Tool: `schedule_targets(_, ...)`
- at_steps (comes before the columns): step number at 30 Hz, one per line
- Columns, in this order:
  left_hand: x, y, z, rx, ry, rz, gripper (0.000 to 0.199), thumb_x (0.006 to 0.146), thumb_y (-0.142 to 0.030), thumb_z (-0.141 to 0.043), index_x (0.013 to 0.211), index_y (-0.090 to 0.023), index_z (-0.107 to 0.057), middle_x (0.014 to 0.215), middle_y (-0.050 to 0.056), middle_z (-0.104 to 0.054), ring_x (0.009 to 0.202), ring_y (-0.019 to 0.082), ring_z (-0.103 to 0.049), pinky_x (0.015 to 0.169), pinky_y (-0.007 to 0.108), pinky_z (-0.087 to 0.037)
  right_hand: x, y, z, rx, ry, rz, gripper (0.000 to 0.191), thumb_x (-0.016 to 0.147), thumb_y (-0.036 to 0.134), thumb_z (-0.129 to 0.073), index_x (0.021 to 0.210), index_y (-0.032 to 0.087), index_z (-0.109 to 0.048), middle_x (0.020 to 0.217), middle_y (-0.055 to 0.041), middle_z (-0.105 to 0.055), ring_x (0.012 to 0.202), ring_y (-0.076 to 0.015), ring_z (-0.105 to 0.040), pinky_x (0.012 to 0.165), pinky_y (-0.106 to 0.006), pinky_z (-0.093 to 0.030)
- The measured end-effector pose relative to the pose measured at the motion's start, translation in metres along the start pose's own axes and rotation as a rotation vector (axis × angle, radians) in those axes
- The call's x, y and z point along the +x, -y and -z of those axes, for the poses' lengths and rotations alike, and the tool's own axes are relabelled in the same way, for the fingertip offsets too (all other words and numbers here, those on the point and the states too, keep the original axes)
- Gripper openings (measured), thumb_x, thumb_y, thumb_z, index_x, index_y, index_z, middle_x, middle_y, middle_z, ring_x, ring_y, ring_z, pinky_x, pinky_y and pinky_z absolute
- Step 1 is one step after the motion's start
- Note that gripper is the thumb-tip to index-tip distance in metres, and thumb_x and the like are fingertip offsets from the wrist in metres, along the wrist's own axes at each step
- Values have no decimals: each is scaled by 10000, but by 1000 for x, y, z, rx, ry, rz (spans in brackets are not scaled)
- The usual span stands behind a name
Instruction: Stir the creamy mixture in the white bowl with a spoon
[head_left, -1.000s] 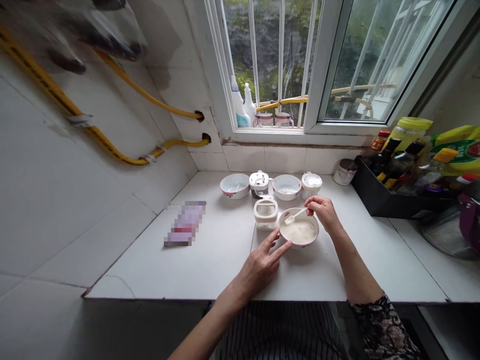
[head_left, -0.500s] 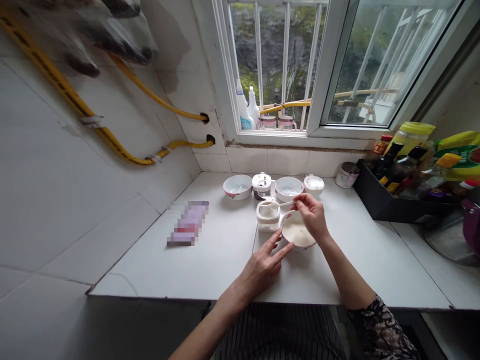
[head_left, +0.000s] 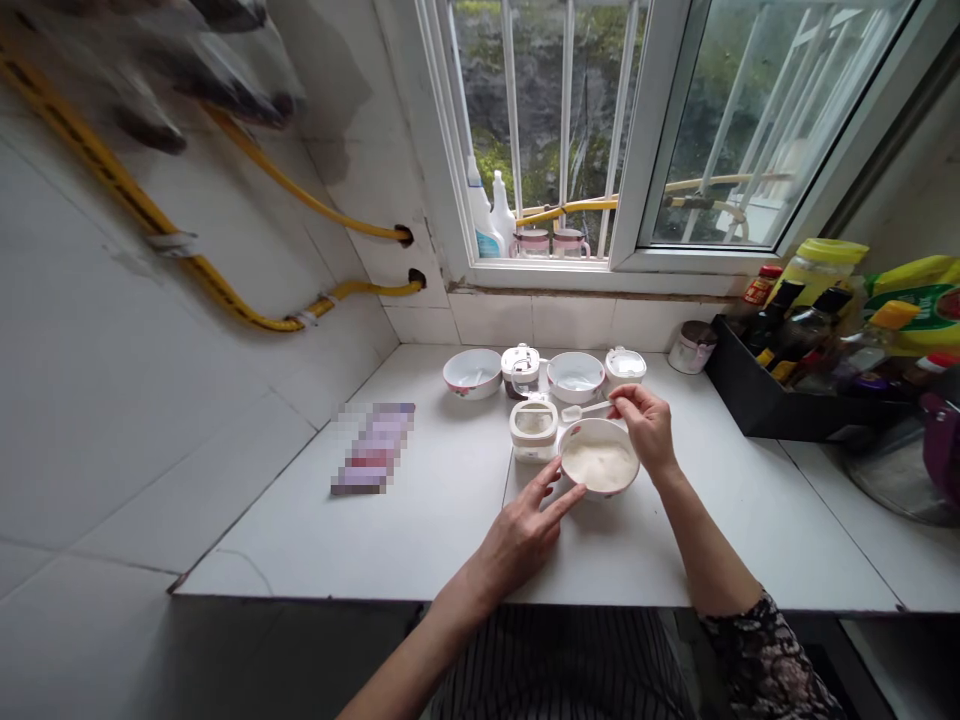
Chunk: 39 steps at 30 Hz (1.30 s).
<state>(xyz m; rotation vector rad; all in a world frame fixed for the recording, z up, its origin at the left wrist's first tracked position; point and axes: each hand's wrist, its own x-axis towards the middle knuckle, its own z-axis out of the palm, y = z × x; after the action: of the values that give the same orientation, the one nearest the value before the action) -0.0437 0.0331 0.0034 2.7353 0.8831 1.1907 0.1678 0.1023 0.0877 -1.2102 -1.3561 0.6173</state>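
Bowl [head_left: 600, 431], one, white with a small pink floral mark inside: standing on the white counter [head_left: 435, 550] directly before the person, holding an off-white filling [head_left: 598, 466] (powder or paste, too small to tell).

Left hand [head_left: 521, 535]: digits parted, two set against the bowl's near left side, the others bent and partly hidden.

Right hand [head_left: 649, 428]: thumb and fingertips pinching the handle end of a white spoon [head_left: 574, 413]. Spoon held above the bowl's far rim, its head pointing left, toward the square container [head_left: 534, 450].

Square container, white, pale contents showing at its top: just left of the bowl.

Back row, left to right: floral bowl [head_left: 472, 388]; white-topped jar [head_left: 520, 358], contents dark; second floral bowl [head_left: 576, 392]; white lidded jar [head_left: 625, 366].

Far left of the counter: purplish flat item [head_left: 375, 450], pixelated.

Right rear: dark-lidded canister [head_left: 691, 350], beside a black bin [head_left: 787, 412] of bottles [head_left: 810, 322].
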Motion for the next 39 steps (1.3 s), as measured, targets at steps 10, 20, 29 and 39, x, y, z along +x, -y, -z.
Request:
schedule_targets(10, -1, 0, 1, 10, 4, -6, 666, 833, 38, -420, 1442, -230, -450, 1573, 139, -288, 1234, 234, -578, 956, 367, -579, -2, -4, -2, -341, 224, 95, 148, 667, 214, -461, 581, 225, -582, 509, 19, -565, 511, -141, -500, 602, -272, -393)
schedule_targets(20, -1, 0, 0, -7, 5, -4, 683, 827, 41, -426, 1451, -236, -437, 1586, 131, -265, 1259, 239, -561, 965, 369, -575, 6, -14, 6, -64, 196, -176, 155, 600, 255, -483, 618, 193, -623, 484, 26, -563, 504, -137, -522, 555, -254, -423)
schedule_targets(29, 1, 0, 1, 10, 7, -5, 739, 806, 52, -421, 1478, -257, -398, 1582, 131, -279, 1228, 234, -584, 947, 378, -581, 8, -13, 6, 96, 176, -285, 145, 546, 274, -503, 570, 192, -619, 434, 22, -544, 457, -124, -468, 519, -262, -415)
schedule_targets(39, 0, 0, 1, -19, 26, 9, 745, 805, 51, -414, 1478, -267, -395, 1582, 131, -274, 1248, 247, -568, 932, 393, -590, 12, -11, 10, 260, 149, -369, 103, 549, 256, -586, 595, 180, -639, 465, 10, -578, 499, -134, -520, 555, -278, -441)
